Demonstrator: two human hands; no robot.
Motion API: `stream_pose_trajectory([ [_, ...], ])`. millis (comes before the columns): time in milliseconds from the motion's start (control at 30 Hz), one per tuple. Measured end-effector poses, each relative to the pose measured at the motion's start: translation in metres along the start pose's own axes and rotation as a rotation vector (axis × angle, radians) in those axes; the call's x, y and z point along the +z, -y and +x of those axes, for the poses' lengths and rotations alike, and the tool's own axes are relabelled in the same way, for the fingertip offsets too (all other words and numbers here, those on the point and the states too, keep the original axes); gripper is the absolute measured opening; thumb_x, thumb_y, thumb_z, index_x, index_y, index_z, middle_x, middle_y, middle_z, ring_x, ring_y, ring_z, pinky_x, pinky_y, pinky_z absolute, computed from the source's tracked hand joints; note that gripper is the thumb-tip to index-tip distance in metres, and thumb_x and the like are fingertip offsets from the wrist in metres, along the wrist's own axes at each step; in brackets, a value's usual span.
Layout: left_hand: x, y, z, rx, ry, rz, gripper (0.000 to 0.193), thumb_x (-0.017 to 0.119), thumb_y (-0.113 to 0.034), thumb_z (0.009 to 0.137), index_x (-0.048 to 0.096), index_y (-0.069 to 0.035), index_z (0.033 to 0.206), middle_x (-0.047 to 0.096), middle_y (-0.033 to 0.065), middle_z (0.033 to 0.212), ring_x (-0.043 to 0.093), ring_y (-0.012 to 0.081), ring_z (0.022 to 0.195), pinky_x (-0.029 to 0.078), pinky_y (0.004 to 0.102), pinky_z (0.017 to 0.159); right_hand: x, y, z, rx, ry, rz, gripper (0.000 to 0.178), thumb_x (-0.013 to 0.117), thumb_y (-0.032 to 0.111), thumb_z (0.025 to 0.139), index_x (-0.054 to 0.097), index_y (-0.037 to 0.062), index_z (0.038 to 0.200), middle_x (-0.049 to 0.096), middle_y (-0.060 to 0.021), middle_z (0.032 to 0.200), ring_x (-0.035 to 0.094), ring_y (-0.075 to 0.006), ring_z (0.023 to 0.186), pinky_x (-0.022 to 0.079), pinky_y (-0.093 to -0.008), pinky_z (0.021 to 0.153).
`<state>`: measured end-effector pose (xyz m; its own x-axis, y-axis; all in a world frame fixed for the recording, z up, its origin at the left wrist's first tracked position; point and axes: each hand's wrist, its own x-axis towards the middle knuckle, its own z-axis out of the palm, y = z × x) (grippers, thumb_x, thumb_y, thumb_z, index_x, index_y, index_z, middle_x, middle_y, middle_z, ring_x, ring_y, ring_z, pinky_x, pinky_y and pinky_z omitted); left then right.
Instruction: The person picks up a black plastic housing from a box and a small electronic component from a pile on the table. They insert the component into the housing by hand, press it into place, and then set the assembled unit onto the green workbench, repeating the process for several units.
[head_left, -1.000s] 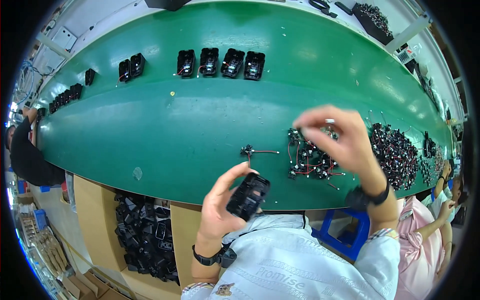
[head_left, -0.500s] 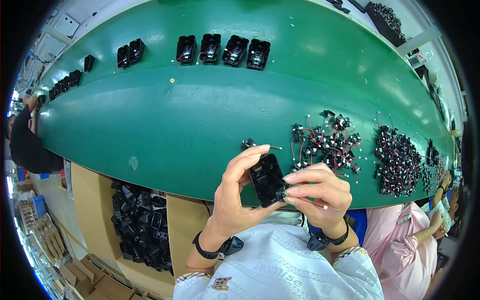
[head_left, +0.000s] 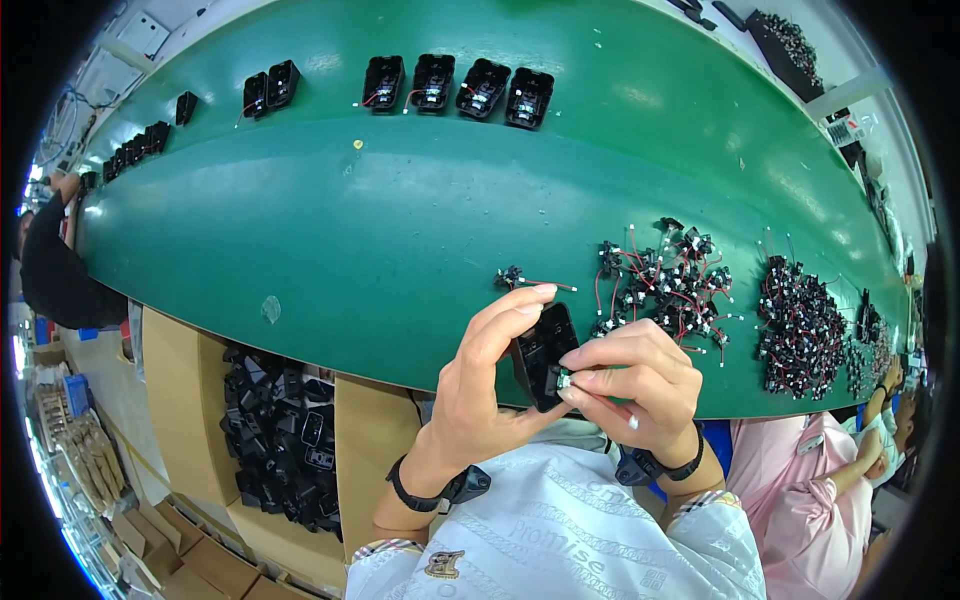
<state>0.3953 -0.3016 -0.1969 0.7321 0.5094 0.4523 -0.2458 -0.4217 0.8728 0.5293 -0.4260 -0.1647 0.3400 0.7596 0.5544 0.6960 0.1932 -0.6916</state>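
In my left hand (head_left: 478,375) I hold a black plastic housing (head_left: 543,345), tilted, its hollow side turned toward my right hand. The fingers of my right hand (head_left: 640,385) pinch a small black part with a green board (head_left: 564,380) and a white connector at the lower end of the housing. How far that part sits inside, I cannot tell. Just beyond my left fingertips lies a similar small wired part (head_left: 510,277) with a red lead. To the right of it is a loose heap of wired parts (head_left: 672,280) with red leads.
Several housings (head_left: 433,83) with wired parts inside stand along the far side of the green table (head_left: 400,210). A denser heap of parts (head_left: 800,335) lies right. A cardboard box (head_left: 185,410) of black housings (head_left: 280,430) stands lower left. Other people sit at right and far left.
The housing has turned in my left hand and now shows more edge-on. My right hand has tipped the small part, so its green board shows at the housing's lower end.
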Motion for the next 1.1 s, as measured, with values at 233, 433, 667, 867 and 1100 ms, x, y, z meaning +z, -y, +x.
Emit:
stream_pose_trajectory([
  [233, 0.006, 0.004, -0.005, 0.062, -0.08, 0.07, 0.075, 0.09, -0.008, 0.069, 0.045, 0.001, 0.129, 0.059, 0.0264, 0.129, 0.063, 0.0389, 0.117, 0.057, 0.0415, 0.093, 0.008, 0.0, -0.003, -0.046, -0.041, -0.134, 0.025, 0.084, 0.0, 0.067, 0.067, 0.0069, 0.084, 0.069, -0.0055, 0.089, 0.062, -0.0205, 0.069, 0.048, -0.0307, 0.059],
  [433, 0.012, 0.006, -0.007, 0.081, -0.094, 0.077, 0.071, 0.088, -0.007, 0.071, 0.046, 0.001, 0.128, 0.059, 0.0268, 0.128, 0.064, 0.0387, 0.115, 0.057, 0.042, 0.093, 0.014, -0.001, -0.009, -0.019, -0.093, -0.113, 0.023, 0.083, -0.002, 0.065, 0.068, 0.0057, 0.081, 0.067, -0.0058, 0.088, 0.059, -0.0188, 0.065, 0.045, -0.029, 0.055],
  [667, 0.014, 0.007, -0.006, 0.128, -0.101, 0.141, 0.072, 0.088, -0.007, 0.072, 0.045, 0.0, 0.129, 0.058, 0.027, 0.13, 0.063, 0.0388, 0.117, 0.057, 0.042, 0.094, 0.014, 0.002, -0.011, 0.009, -0.06, -0.046, 0.022, 0.076, -0.007, 0.075, 0.061, 0.0032, 0.087, 0.065, -0.0117, 0.095, 0.058, -0.0157, 0.068, 0.046, -0.0285, 0.057],
  [867, 0.015, 0.002, -0.003, -0.062, -0.054, -0.114, 0.075, 0.087, -0.007, 0.074, 0.042, -0.001, 0.135, 0.052, 0.0254, 0.138, 0.058, 0.0349, 0.124, 0.057, 0.0379, 0.093, 0.008, -0.005, -0.009, 0.087, -0.104, -0.017, 0.018, 0.072, -0.007, 0.081, 0.058, 0.0008, 0.087, 0.068, -0.0161, 0.094, 0.064, -0.0188, 0.074, 0.053, -0.0282, 0.062],
  [1100, 0.004, -0.002, -0.001, -0.21, 0.078, -0.266, 0.093, 0.09, -0.005, 0.067, 0.034, 0.0, 0.141, 0.051, 0.0243, 0.139, 0.06, 0.0272, 0.12, 0.054, 0.0355, 0.095, 0.0, -0.006, -0.011, 0.106, -0.127, 0.073, 0.014, 0.071, -0.005, 0.083, 0.06, -0.0006, 0.09, 0.069, -0.0172, 0.095, 0.066, -0.0213, 0.078, 0.054, -0.0301, 0.067],
])
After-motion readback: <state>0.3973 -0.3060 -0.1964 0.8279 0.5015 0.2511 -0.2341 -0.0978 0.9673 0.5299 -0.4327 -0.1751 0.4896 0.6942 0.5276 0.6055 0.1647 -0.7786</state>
